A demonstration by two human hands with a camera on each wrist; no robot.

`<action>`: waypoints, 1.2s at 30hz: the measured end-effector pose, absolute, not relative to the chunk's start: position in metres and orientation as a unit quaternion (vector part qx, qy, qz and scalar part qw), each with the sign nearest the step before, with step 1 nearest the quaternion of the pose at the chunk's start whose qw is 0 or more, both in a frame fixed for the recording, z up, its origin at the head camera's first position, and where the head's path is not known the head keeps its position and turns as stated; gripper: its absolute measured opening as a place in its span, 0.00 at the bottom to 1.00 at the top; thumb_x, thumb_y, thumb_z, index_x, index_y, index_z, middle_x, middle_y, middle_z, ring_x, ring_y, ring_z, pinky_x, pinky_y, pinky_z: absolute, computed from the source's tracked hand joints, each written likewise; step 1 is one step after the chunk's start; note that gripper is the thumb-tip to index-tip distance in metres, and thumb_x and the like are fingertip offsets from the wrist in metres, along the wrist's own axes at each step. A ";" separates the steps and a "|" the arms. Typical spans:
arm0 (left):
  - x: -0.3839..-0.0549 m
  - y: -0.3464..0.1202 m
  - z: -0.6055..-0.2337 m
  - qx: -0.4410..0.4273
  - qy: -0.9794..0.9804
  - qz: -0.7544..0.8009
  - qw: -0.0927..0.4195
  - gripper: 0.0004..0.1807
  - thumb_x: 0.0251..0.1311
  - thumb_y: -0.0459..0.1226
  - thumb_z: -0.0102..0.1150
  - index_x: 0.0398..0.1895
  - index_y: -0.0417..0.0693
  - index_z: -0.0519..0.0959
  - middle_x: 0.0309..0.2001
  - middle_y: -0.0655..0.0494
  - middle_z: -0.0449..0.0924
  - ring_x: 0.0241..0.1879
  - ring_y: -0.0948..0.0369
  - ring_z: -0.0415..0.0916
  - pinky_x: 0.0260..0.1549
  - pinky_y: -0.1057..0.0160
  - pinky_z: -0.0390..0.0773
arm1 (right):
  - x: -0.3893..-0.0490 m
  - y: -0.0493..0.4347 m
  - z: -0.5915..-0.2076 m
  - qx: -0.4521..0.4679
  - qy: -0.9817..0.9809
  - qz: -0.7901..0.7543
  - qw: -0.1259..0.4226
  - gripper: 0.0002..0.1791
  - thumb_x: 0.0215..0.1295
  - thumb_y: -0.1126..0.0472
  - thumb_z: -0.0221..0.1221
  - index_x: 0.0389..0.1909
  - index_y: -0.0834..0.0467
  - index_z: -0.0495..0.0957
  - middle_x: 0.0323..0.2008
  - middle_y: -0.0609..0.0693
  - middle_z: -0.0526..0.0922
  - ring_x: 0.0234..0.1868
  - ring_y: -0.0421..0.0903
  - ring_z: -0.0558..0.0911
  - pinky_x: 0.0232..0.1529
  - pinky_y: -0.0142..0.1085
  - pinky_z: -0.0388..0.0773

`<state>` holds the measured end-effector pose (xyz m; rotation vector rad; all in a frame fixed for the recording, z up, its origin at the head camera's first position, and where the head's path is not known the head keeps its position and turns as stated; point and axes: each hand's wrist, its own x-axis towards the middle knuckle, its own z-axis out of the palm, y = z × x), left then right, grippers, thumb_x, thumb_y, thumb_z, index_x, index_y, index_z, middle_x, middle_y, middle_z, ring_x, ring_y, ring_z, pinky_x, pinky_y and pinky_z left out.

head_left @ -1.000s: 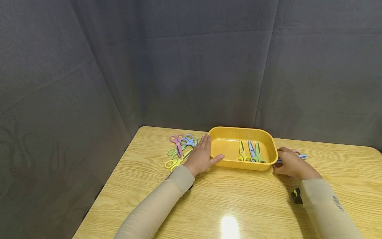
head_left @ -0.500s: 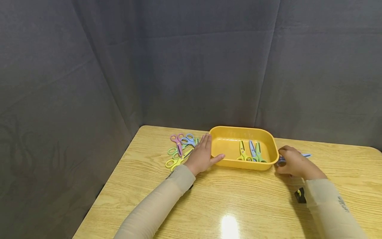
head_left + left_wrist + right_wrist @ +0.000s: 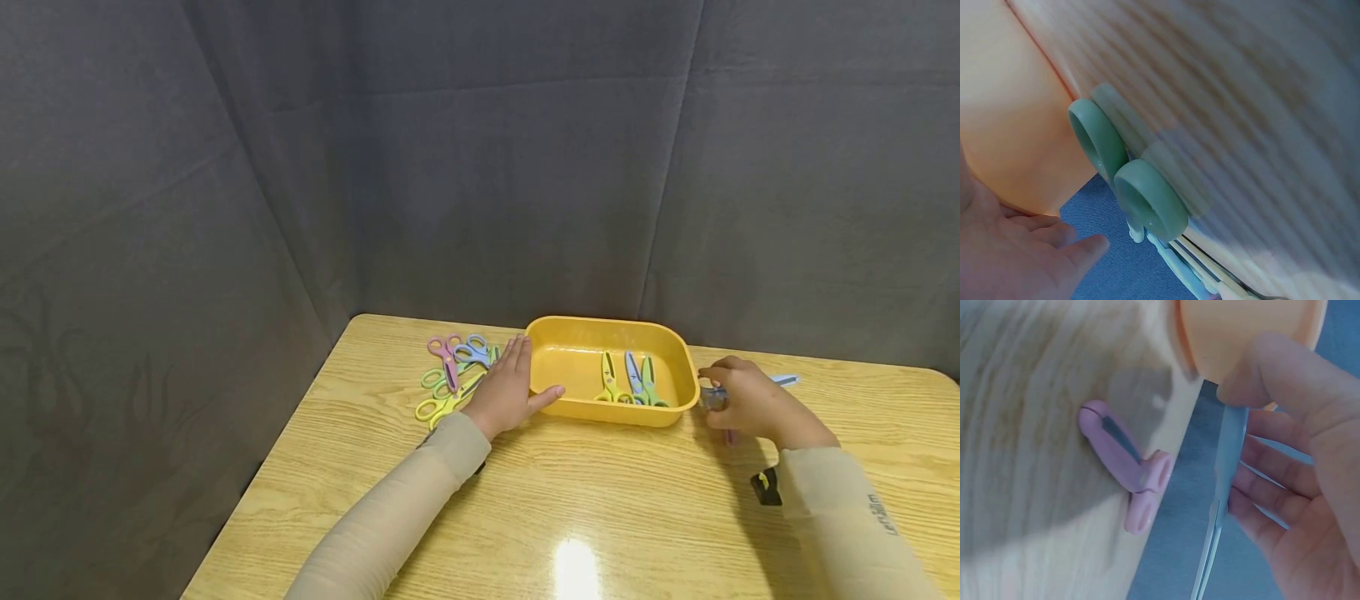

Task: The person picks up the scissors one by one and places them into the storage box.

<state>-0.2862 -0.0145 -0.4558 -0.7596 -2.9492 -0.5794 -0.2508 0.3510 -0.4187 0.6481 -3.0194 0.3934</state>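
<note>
My left hand (image 3: 507, 385) lies against the left end of a yellow tray (image 3: 585, 412), fingers straight, with the thumb over its front rim. Inside the tray are yellow scissors (image 3: 609, 377), blue scissors (image 3: 634, 377) and green scissors (image 3: 649, 382). Just off the tray's right end, my right hand (image 3: 753, 404) pinches another pair of blue scissors (image 3: 1227, 450) between thumb and fingers; the blade end (image 3: 785, 380) sticks out to the right in the head view. Pink scissors (image 3: 1116, 450) lie on the table under that hand, mostly hidden in the head view.
Left of the tray lies a pile of several scissors, among them a pink pair (image 3: 448, 367), a blue pair (image 3: 474, 353) and a yellow pair (image 3: 435, 408). The wooden table (image 3: 600, 492) meets a grey curtain (image 3: 517, 208) behind.
My right hand has moved a little to the right, away from the tray, and the blue scissors in it have shifted right too. My left hand and the tray have stayed put.
</note>
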 end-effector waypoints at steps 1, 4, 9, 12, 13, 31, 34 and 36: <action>-0.286 -0.014 -0.456 -0.244 -0.951 -0.187 0.021 0.54 0.71 0.65 0.46 0.79 0.31 0.46 0.80 0.38 0.45 0.79 0.45 0.43 0.75 0.51 0.52 | -0.251 0.351 -0.417 0.206 -0.970 0.127 0.012 0.34 0.43 0.65 0.72 0.53 0.79 0.76 0.51 0.76 0.76 0.52 0.73 0.76 0.52 0.64 0.75; -0.287 -0.014 -0.457 -0.244 -0.952 -0.185 0.021 0.54 0.71 0.65 0.46 0.79 0.31 0.46 0.80 0.38 0.45 0.79 0.45 0.43 0.75 0.51 0.52 | -0.250 0.351 -0.414 0.205 -0.971 0.126 0.011 0.35 0.44 0.65 0.72 0.54 0.79 0.76 0.51 0.76 0.76 0.51 0.72 0.77 0.50 0.62 0.76; -0.288 -0.013 -0.460 -0.247 -0.951 -0.184 0.026 0.54 0.71 0.65 0.46 0.79 0.30 0.46 0.79 0.37 0.46 0.79 0.44 0.44 0.75 0.51 0.52 | -0.250 0.354 -0.409 0.208 -0.970 0.120 0.020 0.35 0.44 0.65 0.70 0.54 0.80 0.75 0.51 0.77 0.76 0.52 0.74 0.76 0.53 0.63 0.75; -0.288 -0.013 -0.460 -0.247 -0.951 -0.183 0.026 0.54 0.71 0.65 0.45 0.79 0.30 0.46 0.79 0.37 0.46 0.79 0.45 0.44 0.75 0.51 0.52 | -0.249 0.354 -0.406 0.211 -0.970 0.118 0.032 0.35 0.41 0.65 0.70 0.53 0.80 0.76 0.50 0.76 0.76 0.52 0.74 0.76 0.53 0.64 0.74; -0.288 -0.013 -0.460 -0.247 -0.951 -0.183 0.027 0.54 0.71 0.65 0.46 0.79 0.30 0.46 0.79 0.37 0.46 0.79 0.45 0.44 0.75 0.51 0.52 | -0.249 0.354 -0.405 0.212 -0.970 0.116 0.037 0.35 0.41 0.65 0.70 0.52 0.80 0.76 0.49 0.76 0.77 0.51 0.73 0.77 0.53 0.64 0.74; -0.289 -0.014 -0.459 -0.248 -0.952 -0.178 0.028 0.54 0.71 0.65 0.46 0.79 0.30 0.47 0.79 0.37 0.47 0.79 0.44 0.44 0.75 0.51 0.52 | -0.243 0.314 -0.383 0.241 -0.960 0.126 0.065 0.33 0.47 0.70 0.70 0.57 0.76 0.76 0.53 0.74 0.75 0.53 0.72 0.74 0.50 0.60 0.77; -0.289 -0.014 -0.460 -0.248 -0.952 -0.177 0.028 0.54 0.71 0.65 0.46 0.79 0.30 0.47 0.79 0.37 0.46 0.79 0.44 0.44 0.75 0.51 0.52 | -0.244 0.307 -0.383 0.250 -0.956 0.133 0.072 0.33 0.45 0.72 0.70 0.57 0.77 0.76 0.53 0.74 0.75 0.54 0.72 0.74 0.52 0.61 0.76; -0.289 -0.014 -0.459 -0.248 -0.951 -0.180 0.030 0.54 0.71 0.65 0.47 0.79 0.30 0.47 0.79 0.37 0.47 0.79 0.44 0.44 0.75 0.50 0.52 | -0.244 0.301 -0.384 0.258 -0.954 0.135 0.077 0.33 0.46 0.72 0.69 0.57 0.77 0.75 0.54 0.74 0.75 0.55 0.72 0.73 0.52 0.61 0.76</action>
